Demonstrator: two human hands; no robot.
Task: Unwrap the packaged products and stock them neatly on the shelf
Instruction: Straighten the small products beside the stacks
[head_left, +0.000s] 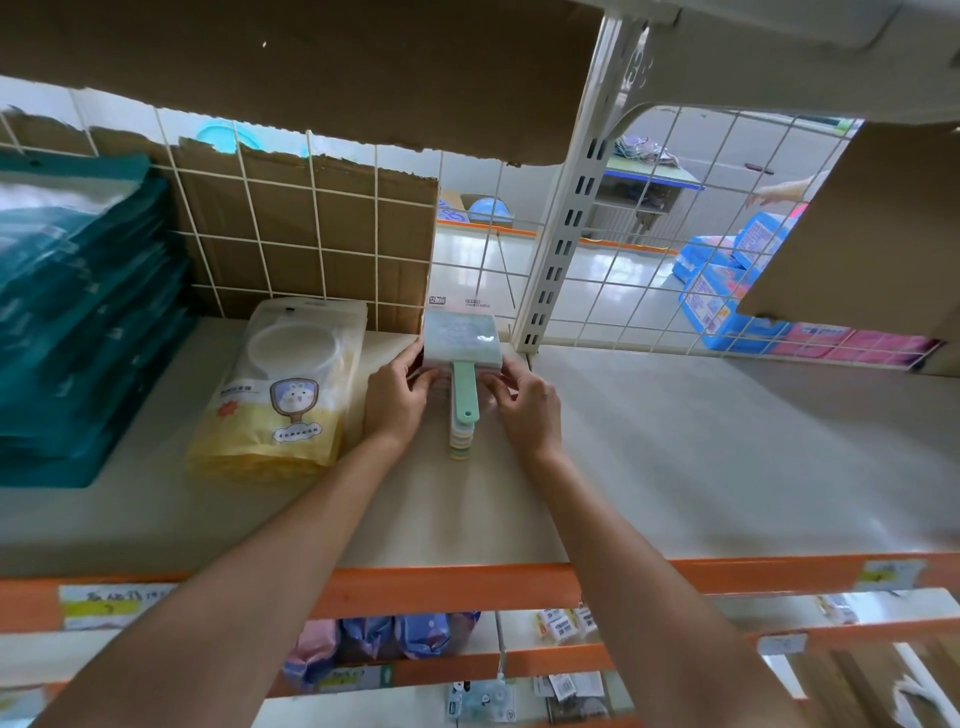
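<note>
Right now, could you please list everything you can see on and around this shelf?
mirror stack: one stack of several, pastel, mint green on top, mid-shelf near the back
yellow pouches: one stack, yellow and white, just left of the mirror stack
teal packs: one tall stack, teal, far left
cardboard sheet: one, brown, behind the wire grid
wire grid: one, white, back of the shelf
shelf: one, beige, orange front edge
blue and pink packs: several, beyond the grid, right
left hand: grips the stack's left side
right hand: grips its right side
</note>
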